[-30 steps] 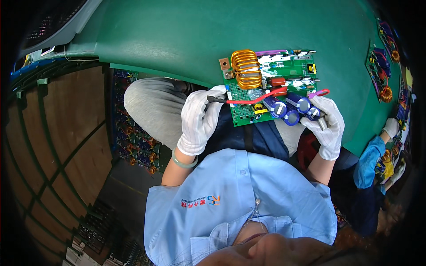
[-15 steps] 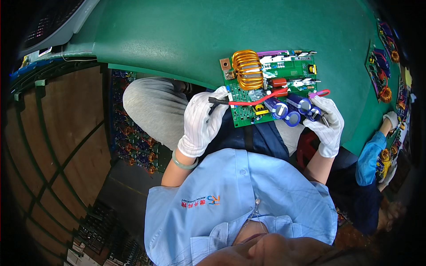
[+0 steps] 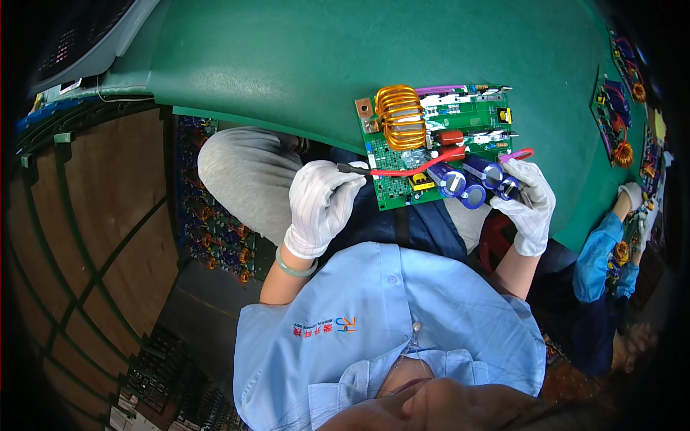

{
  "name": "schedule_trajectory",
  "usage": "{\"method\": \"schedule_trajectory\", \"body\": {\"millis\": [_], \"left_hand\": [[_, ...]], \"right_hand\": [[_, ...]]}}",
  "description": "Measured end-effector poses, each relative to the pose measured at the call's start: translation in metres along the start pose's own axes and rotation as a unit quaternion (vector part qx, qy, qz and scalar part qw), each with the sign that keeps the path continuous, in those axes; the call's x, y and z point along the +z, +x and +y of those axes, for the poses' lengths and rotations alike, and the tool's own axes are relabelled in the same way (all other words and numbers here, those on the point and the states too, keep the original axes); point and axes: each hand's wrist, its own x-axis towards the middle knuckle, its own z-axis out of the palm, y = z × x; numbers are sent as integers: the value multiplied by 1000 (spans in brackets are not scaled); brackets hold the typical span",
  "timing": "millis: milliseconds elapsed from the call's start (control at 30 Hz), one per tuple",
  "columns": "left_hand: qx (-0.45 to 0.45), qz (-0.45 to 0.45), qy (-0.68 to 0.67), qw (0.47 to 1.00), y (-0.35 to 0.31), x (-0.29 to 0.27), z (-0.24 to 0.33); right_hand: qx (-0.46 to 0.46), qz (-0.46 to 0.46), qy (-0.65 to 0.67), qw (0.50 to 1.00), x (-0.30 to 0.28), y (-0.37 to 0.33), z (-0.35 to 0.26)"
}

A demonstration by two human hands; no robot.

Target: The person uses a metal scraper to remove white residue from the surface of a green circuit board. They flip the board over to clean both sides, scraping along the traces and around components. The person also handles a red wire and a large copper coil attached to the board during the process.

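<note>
A green circuit board [image 3: 392, 192] is tilted up at the table's near edge, above my lap. It carries a copper-wound coil [image 3: 400, 118], several blue cylindrical capacitors [image 3: 449, 179] and a red wire [image 3: 402, 172] with a black end. My right hand [image 3: 530, 205], in a white striped glove, grips the board's right side by the capacitors, beside a pink-sleeved wire loop [image 3: 519, 154]. My left hand [image 3: 320, 208], gloved alike, is closed with its fingers bunched at the wire's black end, by the board's left edge. Whatever lies between those fingers is hidden.
A green table mat [image 3: 287, 65] spreads ahead. More coil-bearing boards [image 3: 614, 118] lie at the far right, where a co-worker's blue sleeve [image 3: 600, 248] and gloved hands show. Boards also fill a space [image 3: 215, 223] left of my knee. A wooden panel with green bars [image 3: 108, 215] stands left.
My left hand has drawn slightly left and down from the board's edge, its fingers now curled together. The board has shifted a little toward me. The co-worker's hands have moved.
</note>
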Motion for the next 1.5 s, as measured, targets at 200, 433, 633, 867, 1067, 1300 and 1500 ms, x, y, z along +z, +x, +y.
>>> {"method": "schedule_trajectory", "body": {"millis": [200,433,633,867,1067,1300,1500], "left_hand": [[60,-3,-26,998,8,-2,8],[73,-53,-15,996,13,2,8],[84,-82,-17,993,16,0,8],[78,-99,-12,992,15,-1,6],[73,-114,-19,991,13,-3,2],[98,-68,-43,992,16,3,-1],[104,-78,-42,991,19,-1,0]], "right_hand": [[-14,-3,19,1000,0,-1,5],[-9,-3,34,999,1,-1,6],[-16,-7,23,1000,-1,0,7],[-3,-4,33,999,-1,0,8],[-5,-10,48,999,-1,1,8],[-10,-17,49,999,-3,0,11],[-1,-21,63,998,-5,-2,15]]}}
